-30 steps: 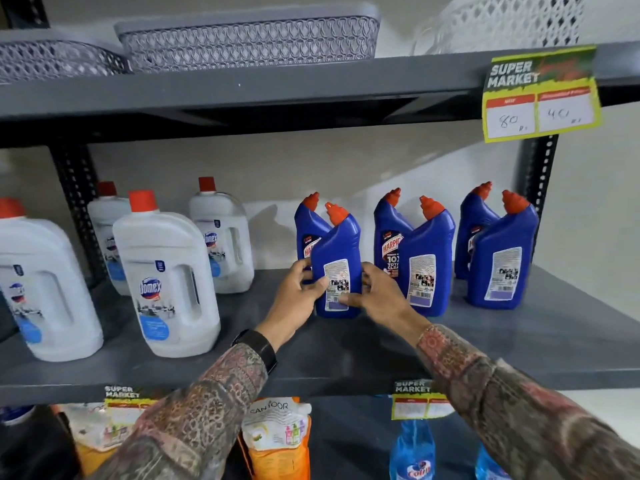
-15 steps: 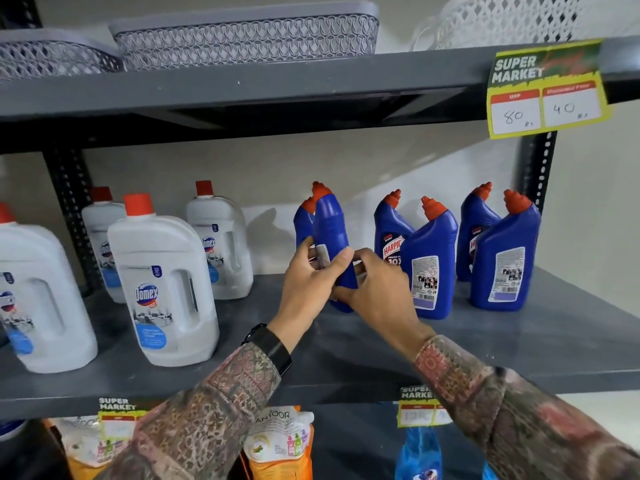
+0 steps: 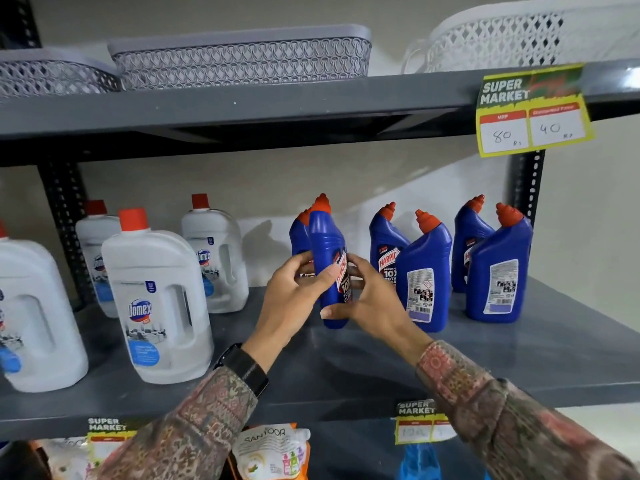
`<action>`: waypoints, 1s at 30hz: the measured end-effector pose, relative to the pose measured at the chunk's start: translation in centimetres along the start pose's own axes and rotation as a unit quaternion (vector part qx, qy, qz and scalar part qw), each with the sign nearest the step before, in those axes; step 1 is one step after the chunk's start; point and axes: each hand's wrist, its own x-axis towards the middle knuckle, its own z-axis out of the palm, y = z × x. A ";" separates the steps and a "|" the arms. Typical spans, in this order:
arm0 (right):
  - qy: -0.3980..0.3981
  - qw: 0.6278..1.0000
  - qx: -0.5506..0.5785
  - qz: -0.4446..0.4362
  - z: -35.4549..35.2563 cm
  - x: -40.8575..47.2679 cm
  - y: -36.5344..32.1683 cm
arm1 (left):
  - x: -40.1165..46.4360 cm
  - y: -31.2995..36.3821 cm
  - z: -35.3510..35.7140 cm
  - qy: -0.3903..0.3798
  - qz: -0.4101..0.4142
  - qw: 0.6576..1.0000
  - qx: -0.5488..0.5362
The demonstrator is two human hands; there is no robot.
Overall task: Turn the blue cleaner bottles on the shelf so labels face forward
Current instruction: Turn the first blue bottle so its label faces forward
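Both hands, left hand (image 3: 294, 292) and right hand (image 3: 372, 299), grip the front-left blue bottle (image 3: 329, 265) mid-turn; its label faces right, so more rotation seems needed.

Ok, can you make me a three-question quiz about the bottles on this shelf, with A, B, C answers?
1. Where do the white jugs stand next to the blue bottles?
A. to their left
B. to their right
C. on the shelf above

2. How many blue bottles are on the middle shelf?
A. three
B. six
C. nine

3. What is happening to the held blue bottle?
A. it lies flat
B. nobody touches it
C. both hands grip it

Answers: 1 A, the jugs fill the shelf's left side. 2 B, three pairs show. 3 C, the left hand and right hand wrap it.
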 end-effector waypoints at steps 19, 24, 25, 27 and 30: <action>0.060 0.994 -0.042 0.077 0.6 0.6 1.5 | -0.2 -4.3 -1.7 -0.042 -0.033 0.996 0.065; 0.064 0.992 -0.077 0.078 1.3 0.4 1.8 | -0.3 -5.8 -1.9 -0.043 -0.048 0.995 0.077; 0.065 0.992 -0.075 0.080 1.3 0.3 1.7 | -0.2 -5.9 -2.0 -0.047 -0.049 0.995 0.075; 0.061 0.992 -0.071 0.081 1.3 0.0 1.6 | -0.2 -5.8 -2.1 -0.056 -0.051 0.994 0.080; 0.072 0.993 -0.072 0.063 0.5 -1.6 1.2 | -0.8 -4.9 -2.4 -0.017 -0.047 0.995 0.083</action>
